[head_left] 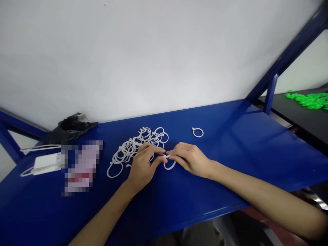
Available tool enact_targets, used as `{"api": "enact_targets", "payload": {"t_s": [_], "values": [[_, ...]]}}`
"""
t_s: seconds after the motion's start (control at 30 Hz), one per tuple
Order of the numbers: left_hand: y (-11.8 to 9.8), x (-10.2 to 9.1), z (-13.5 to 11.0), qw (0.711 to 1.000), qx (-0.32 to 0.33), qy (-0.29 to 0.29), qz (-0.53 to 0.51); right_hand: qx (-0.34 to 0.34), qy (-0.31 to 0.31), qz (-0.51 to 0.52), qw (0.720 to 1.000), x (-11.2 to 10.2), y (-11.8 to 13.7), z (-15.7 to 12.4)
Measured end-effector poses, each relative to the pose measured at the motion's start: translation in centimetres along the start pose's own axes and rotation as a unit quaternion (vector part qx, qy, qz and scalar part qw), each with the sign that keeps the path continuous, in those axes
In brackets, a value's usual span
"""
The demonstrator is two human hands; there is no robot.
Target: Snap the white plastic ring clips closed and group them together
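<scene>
Between my two hands is a white plastic ring [169, 167], its loop hanging toward me just over the blue shelf. My left hand [146, 161] pinches the left side of its top between thumb and forefinger. On the other side, my right hand [190, 157] pinches the top from the right. The fingertips partly hide the ring's joint. Beside and behind my left hand lies a loose pile of similar white rings [127, 149] with small knobs or tabs. Farther back on the right, a single white ring [198, 132] lies apart from the pile.
The blue shelf [230, 143] meets a pale wall behind. At left are a black plastic bag [74, 126], a white box-shaped device with a cable [47, 164] and a blurred-out pinkish item [84, 164]. Blue frame posts [270, 94] and bright green pieces [311, 100] stand at right.
</scene>
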State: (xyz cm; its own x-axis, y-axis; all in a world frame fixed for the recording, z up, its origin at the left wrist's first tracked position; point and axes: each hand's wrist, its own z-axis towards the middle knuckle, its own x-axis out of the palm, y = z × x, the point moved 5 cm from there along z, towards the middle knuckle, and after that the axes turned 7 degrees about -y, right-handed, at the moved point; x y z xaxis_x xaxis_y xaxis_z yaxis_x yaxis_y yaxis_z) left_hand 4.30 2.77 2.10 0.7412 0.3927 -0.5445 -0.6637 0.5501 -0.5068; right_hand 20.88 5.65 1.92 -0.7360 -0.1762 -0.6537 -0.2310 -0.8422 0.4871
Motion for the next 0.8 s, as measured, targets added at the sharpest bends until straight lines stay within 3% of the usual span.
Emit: {"api": "enact_targets", "payload": {"t_s": [0.27, 0.37, 0.47, 0.53, 0.6, 0.67, 0.8], "values": [[-0.4, 0.3, -0.4, 1.0, 0.003, 0.022, 0.005, -0.055, 0.04, -0.093, 0.993, 0.0, 1.9, -0.1], [-0.5, 0.1, -0.3, 0.999, 0.032, 0.017, 0.006, -0.071, 0.024, -0.117, 0.99, -0.2, 2.4, -0.1], [0.0, 0.1, -0.1, 0.997, 0.049, 0.014, 0.065, -0.063, -0.002, -0.137, 0.989, -0.7, 1.4, 0.3], [0.7, 0.3, 0.1, 0.99, 0.04, 0.02, 0.135, -0.027, -0.031, -0.163, 0.986, -1.7, -0.3, 0.6], [1.4, 0.4, 0.0, 0.978, 0.021, 0.033, 0.206, 0.073, -0.082, -0.21, 0.971, -3.5, -2.9, 0.7], [2.0, 0.4, -0.1, 0.965, 0.0, 0.051, 0.257, 0.182, -0.106, -0.276, 0.938, -5.3, -5.3, 0.4], [2.8, 0.4, -0.4, 0.953, -0.026, 0.083, 0.289, 0.246, -0.074, -0.384, 0.887, -7.4, -7.2, 0.0]]}}
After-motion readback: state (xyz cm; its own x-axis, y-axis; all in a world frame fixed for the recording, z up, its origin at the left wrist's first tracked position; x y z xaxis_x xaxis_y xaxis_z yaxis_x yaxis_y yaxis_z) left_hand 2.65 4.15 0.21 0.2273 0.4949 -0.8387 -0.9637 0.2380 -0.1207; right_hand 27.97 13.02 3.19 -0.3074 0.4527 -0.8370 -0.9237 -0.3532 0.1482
